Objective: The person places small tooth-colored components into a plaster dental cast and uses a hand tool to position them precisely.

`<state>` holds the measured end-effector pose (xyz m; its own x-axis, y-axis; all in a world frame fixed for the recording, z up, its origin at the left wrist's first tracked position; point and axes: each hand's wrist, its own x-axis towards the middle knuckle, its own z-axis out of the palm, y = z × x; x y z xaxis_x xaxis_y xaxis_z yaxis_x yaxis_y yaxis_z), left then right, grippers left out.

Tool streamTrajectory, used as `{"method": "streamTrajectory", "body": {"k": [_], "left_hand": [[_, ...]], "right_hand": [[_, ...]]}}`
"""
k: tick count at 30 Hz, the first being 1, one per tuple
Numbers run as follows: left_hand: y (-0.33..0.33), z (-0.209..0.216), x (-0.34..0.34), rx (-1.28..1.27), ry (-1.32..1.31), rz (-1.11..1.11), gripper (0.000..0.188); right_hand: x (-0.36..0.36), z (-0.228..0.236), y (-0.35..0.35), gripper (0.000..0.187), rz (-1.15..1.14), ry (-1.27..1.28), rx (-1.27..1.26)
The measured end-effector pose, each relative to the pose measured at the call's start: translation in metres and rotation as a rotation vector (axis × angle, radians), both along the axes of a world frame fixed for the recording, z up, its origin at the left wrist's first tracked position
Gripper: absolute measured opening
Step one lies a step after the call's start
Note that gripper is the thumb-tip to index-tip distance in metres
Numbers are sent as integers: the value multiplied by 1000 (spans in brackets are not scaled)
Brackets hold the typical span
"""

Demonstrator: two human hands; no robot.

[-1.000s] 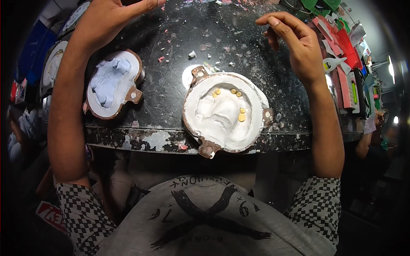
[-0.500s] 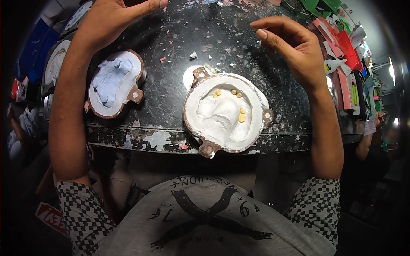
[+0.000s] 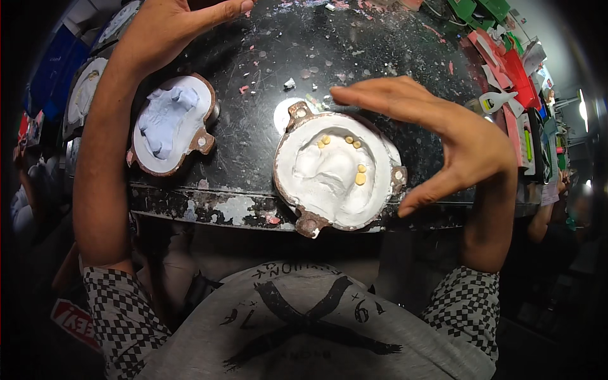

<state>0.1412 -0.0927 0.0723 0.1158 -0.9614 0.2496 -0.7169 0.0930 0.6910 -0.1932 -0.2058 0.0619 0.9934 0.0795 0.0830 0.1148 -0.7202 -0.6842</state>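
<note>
at the bottom of the frame is the grey shirt [image 3: 304, 348], and above it the chipped front edge of the worktop [image 3: 247, 142]. on that edge, at the centre, sits the round metal flask [image 3: 285, 168] filled with white plaster, a few small yellow teeth [image 3: 360, 178] set in its hollow.

the change is in the right hand [image 3: 465, 136]: half a second ago it was higher in the frame, thumb and forefinger near each other; now it has come down to the flask's right side and opened wide. its fingers are spread over the upper right of the rim, the thumb low, just beside the right lug. it seems to hold nothing; whether any fingertip touches the rim, i cannot tell. the flask lies as it did, so i judge it is now within that hand's span but not gripped.

at left, the second flask [image 3: 201, 101], with pale blue material [image 3: 166, 117] in it, has not moved. beyond it, at the upper left, the left hand [image 3: 161, 31] stays put, thumb stretched out; its fingers are cut off by the frame, so their state cannot be told.

furthest, at the upper right, are a white bottle [image 3: 497, 101] and green containers [image 3: 478, 11].
</note>
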Motion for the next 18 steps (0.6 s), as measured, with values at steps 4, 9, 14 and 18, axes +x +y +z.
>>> {"method": "streamTrajectory", "body": {"k": [4, 9, 14, 18], "left_hand": [[-1, 2, -1, 15, 12, 2, 22], [0, -2, 5, 3, -17, -4, 22], [-1, -3, 6, 36, -23, 10, 23], [-1, -8, 13, 57, -40, 48, 23]], "right_hand": [[9, -2, 10, 107, -64, -1, -124], [22, -11, 46, 95, -254, -106, -74], [24, -1, 83, 79, -403, -77, -254], [22, 7, 89, 86, -408, 57, -240]]}}
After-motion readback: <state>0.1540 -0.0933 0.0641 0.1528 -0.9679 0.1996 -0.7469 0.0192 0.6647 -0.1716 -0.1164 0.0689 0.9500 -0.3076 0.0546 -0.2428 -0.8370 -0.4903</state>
